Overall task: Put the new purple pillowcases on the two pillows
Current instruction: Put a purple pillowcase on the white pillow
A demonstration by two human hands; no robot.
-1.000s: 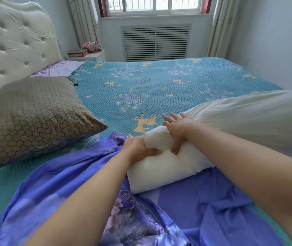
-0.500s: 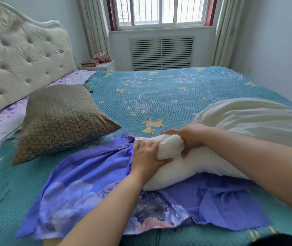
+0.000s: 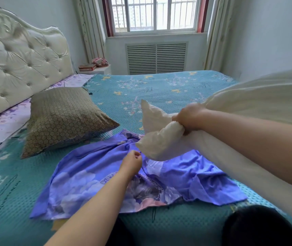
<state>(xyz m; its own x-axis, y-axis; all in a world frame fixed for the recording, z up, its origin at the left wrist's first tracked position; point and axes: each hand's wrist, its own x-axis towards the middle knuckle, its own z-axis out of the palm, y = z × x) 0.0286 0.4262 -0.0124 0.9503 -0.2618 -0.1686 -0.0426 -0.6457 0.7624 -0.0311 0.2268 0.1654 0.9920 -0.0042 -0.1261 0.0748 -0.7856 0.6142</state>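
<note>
A bare white pillow (image 3: 244, 110) is lifted off the bed at the right. My right hand (image 3: 189, 119) is clenched around its bunched near end, whose two corners stick out to the left. Below it a purple flowered pillowcase (image 3: 92, 176) lies spread and creased on the bed. My left hand (image 3: 132, 161) rests on the pillowcase and pinches its fabric at the opening edge, just under the pillow's end. A second pillow in an olive-brown honeycomb cover (image 3: 62, 118) lies at the left near the headboard.
The bed carries a teal patterned cover (image 3: 159, 89). A cream tufted headboard (image 3: 17, 59) rises at the left. A white nightstand (image 3: 97, 69) with books stands at the far corner below the window. My dark-clothed knees (image 3: 258, 228) show at the bottom.
My right hand has raised the white pillow's end off the bed. My left hand has let go of the pillow and dropped onto the purple pillowcase. The camera has pulled back.
</note>
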